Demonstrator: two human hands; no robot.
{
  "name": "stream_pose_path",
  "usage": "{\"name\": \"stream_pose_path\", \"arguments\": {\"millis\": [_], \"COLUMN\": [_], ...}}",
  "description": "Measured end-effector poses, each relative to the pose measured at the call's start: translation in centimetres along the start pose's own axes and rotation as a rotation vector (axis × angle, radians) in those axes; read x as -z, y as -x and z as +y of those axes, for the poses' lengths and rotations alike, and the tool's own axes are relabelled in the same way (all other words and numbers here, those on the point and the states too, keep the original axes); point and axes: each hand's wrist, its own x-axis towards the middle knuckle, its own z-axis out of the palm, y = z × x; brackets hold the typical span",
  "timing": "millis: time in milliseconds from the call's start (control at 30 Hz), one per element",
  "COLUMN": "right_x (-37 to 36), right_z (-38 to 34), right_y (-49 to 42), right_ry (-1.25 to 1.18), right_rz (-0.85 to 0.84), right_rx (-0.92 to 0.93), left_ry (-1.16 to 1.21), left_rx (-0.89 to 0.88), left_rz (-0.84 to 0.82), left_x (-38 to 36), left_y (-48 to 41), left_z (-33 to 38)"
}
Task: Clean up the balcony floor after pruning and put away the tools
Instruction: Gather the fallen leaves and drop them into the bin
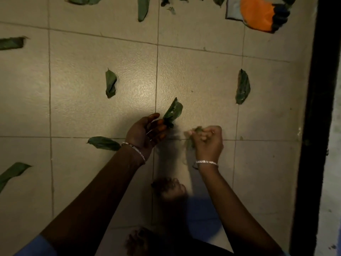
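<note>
Hands low over the tiled floor (83, 108), centre of frame. The left hand (147, 131) pinches a curled leaf (173, 111) by its base, thumb above and fingertips below, the blade pointing up and right. Just to its right, the right hand (207, 140) is curled tight round leaf scraps (196, 130), blurred, with green showing at the knuckles. A thin bracelet (206, 162) sits on that wrist, another on the left.

Loose leaves are scattered on the tiles. A folded leaf (110, 83) lies upper left of the hands, a long dark leaf (243, 86) upper right, and a flat leaf (104, 143) just beside the left wrist. More lie along the left and top edges.

In the top right corner lies an orange glove (258, 14) with dark fingertips. A black door frame (317, 108) runs down the right side. At lower centre is a bare foot (169, 187).
</note>
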Motion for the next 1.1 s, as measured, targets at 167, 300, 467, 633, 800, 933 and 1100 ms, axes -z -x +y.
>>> {"name": "stream_pose_path", "arguments": {"millis": [167, 300, 467, 633, 800, 933, 1100], "right_x": [-6.1, -7.7, -4.5, -5.8, -7.8, -7.9, -6.0], "right_z": [-5.6, -7.3, -4.9, -1.2, -1.0, -0.3, -2.9], "right_y": [-1.0, -1.4, -5.3, -6.3, -5.5, -5.6, -6.6], "right_ry": [-0.108, -0.051, 0.057, 0.432, 0.550, 0.425, 0.213], "right_rz": [-0.225, -0.331, -0.058, -0.190, -0.289, -0.248, -0.144], "right_rx": [0.109, 0.162, 0.214, 0.226, 0.338, 0.356, 0.328], "left_ry": [-0.008, -0.025, -0.106, -0.130, -0.214, -0.182, -0.118], "left_rx": [0.003, 0.008, -0.056, -0.141, -0.129, -0.108, -0.070], "left_rz": [-0.136, -0.211, -0.110, -0.232, -0.301, -0.323, -0.396], "left_x": [-0.8, -0.7, -0.1, -1.3, -1.0, 0.4, 0.7], "left_y": [-1.8, -3.6, -5.4, -7.1, -6.9, -7.5, -7.9], "left_z": [1.9, 3.7, 7.4, 8.9, 6.7, 5.3, 4.3]}}
